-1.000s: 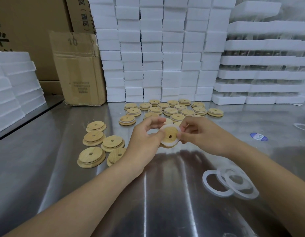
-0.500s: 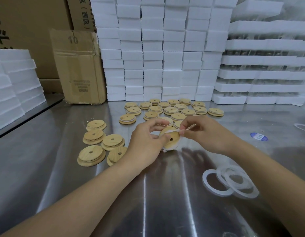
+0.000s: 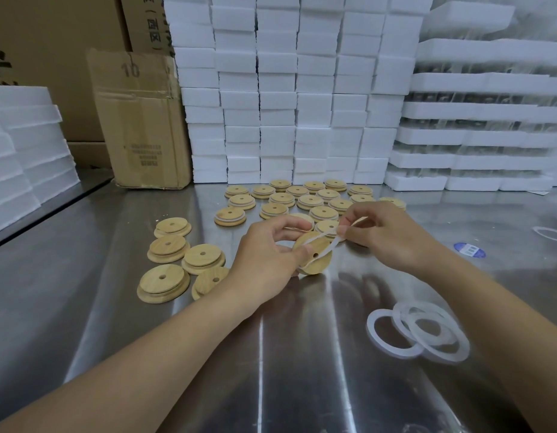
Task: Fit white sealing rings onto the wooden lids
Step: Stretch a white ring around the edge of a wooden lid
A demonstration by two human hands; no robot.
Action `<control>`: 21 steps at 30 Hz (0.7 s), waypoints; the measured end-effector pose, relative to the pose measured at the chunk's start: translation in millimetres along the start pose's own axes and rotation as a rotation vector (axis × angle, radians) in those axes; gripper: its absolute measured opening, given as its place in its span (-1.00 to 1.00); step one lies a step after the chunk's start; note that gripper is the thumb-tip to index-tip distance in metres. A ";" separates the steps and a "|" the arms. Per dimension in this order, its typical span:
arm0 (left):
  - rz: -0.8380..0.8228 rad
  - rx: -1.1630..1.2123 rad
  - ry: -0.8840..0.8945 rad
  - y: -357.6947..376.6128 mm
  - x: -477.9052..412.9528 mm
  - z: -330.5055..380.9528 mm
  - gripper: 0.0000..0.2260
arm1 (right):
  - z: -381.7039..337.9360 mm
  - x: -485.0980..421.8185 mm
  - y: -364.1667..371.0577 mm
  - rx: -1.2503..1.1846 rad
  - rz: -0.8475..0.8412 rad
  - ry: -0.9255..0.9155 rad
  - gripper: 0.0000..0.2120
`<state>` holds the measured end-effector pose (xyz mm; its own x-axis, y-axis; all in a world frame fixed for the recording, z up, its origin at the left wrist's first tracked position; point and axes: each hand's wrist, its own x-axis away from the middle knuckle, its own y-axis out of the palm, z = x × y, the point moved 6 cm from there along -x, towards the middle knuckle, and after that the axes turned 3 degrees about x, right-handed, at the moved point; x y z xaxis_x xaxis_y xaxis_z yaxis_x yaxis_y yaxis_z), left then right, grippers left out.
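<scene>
A shiny metal table carries everything. Wooden lids lie at twelve o'clock, white rings at four.

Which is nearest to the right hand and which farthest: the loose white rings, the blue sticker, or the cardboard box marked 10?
From the right hand:
1. Blue sticker, on the table just to its right.
2. Loose white rings, piled nearer the person, right of centre.
3. Cardboard box marked 10, far back on the left.

Probably packing workshop: stacked foam trays, cartons, steel table.
</scene>
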<state>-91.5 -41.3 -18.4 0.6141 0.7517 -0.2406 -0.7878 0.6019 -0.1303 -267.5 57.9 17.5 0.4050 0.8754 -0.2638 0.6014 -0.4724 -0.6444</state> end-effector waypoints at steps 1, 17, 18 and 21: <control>-0.006 0.001 0.002 0.6 0.5 1.1 -0.75 | 0.3 -0.1 -1.7 -0.004 0.015 -0.001 -0.81; -0.007 0.243 -0.057 3.1 9.7 -3.2 -0.78 | 6.0 6.9 18.3 0.132 -0.373 0.047 -0.88; -0.009 0.245 -0.053 4.1 10.0 -2.4 -0.78 | 5.7 8.1 18.8 0.149 -0.394 0.048 -0.89; -0.020 0.211 -0.021 6.2 11.2 -0.9 -0.77 | 6.4 11.2 17.9 0.182 -0.421 0.091 -0.90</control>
<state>-89.5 -29.4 -22.7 0.6318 0.7433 -0.2198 -0.7497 0.6580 0.0704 -256.6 59.9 -1.6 0.2149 0.9708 0.1064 0.5989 -0.0449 -0.7995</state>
